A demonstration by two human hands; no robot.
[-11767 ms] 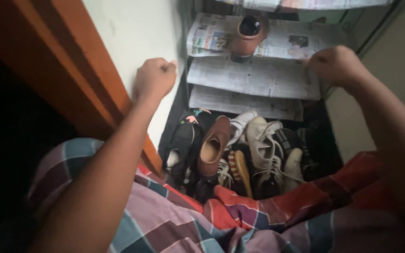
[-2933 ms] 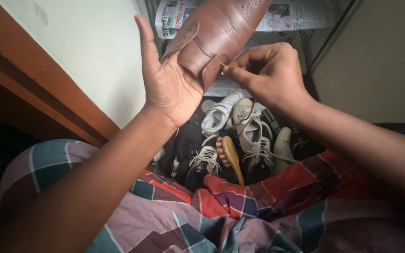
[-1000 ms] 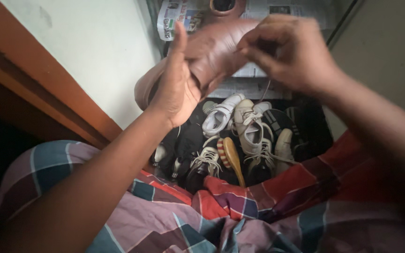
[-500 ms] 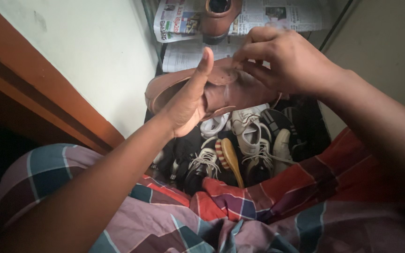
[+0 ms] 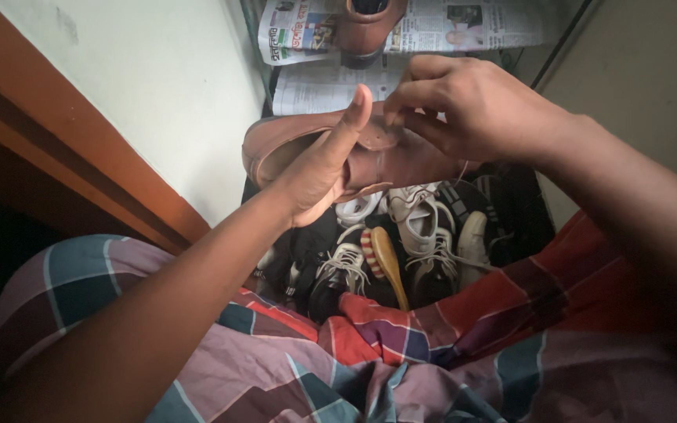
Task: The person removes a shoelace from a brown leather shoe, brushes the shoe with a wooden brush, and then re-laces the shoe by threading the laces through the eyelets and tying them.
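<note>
Nearest the camera lies a checked cloth (image 5: 401,352) of red, purple and grey-blue across the person's lap, filling the bottom of the view. Just beyond its edge, on the floor of a narrow recess, sits a jumble of shoes (image 5: 401,243) — white laced sneakers, dark ones, and a tan sole turned on its side among them, all touching or overlapping.

Above that pile, held clear of it, is a brown leather shoe (image 5: 307,153), lying roughly level with its opening toward the left wall. The left hand (image 5: 319,168) cradles it from below and from the near side, palm against the shoe's side, thumb raised straight up along the upper. The right hand (image 5: 472,106) comes in from the right and is closed over the top of the shoe near the lacing area, fingertips pinched together there; a thin lace end seems to hang beside it, though it is too fine to be sure. Both hands are thus clamped on the 1 shoe, close together, nearly touching.

To the left stands a pale wall (image 5: 166,86) with an orange-brown wooden frame (image 5: 48,141) running diagonally. Farthest back, shelves lined with newspaper (image 5: 448,27) carry a second brown shoe (image 5: 366,23), upright, its opening facing the camera.
</note>
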